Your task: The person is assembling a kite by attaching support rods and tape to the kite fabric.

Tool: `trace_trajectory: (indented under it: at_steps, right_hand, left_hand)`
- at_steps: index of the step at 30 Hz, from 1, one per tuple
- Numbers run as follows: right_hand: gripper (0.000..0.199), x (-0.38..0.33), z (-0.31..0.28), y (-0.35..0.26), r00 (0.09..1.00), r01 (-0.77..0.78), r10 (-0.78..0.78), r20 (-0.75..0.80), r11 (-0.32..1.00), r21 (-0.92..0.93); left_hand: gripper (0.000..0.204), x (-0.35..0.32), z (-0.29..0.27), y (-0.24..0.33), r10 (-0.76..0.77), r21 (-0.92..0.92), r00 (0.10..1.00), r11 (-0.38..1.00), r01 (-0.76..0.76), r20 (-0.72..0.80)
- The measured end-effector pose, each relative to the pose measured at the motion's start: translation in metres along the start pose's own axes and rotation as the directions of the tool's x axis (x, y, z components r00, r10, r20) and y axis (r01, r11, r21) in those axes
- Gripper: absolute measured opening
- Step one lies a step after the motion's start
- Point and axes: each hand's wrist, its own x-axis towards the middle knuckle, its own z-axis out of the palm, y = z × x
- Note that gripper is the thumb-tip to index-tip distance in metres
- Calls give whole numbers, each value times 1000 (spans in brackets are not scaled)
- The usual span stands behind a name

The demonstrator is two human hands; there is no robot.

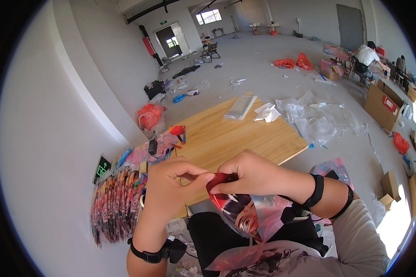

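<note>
A thin, flexible printed sheet hangs over my lap, with a red top and a drawn character with dark hair on it. My left hand pinches the sheet's dark red upper corner between thumb and fingertips. Close beside it, my right hand grips the same red edge, thumb in front and fingers curled behind. The edge bends between the two hands. Its lower part spreads across my legs, pale and pinkish at the right; I cannot tell whether that is one piece or several.
Ahead is a wooden table bearing a clear plastic sleeve stack and crumpled white paper. Many similar printed pieces lie in a row at left by the wall. Plastic wrap and a cardboard box are right; a person sits beyond.
</note>
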Motion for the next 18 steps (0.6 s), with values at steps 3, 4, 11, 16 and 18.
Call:
trace_trajectory:
  at_steps: [3,4,11,16,18]
  right_hand:
    - [27,-1,-1,1,1000,-4,5,20,999,-39]
    - [24,-1,-1,2,999,-2,4,37,998,-70]
    - [32,-2,4,5,1000,15,-15,-17,1000,-23]
    - [29,-4,4,3,999,41,-41,-20,999,-2]
    - [28,-3,4,1,999,49,-49,-20,999,2]
  left_hand:
    - [9,-3,4,-4,-1,-38,1000,999,1,6]
    - [11,-4,5,-6,-13,-99,1000,995,14,12]
    - [16,-5,12,-14,-117,-186,986,973,138,119]
    - [9,-7,15,-13,-124,-309,989,940,144,83]
    - [9,-6,17,-13,-76,-265,996,960,88,53]
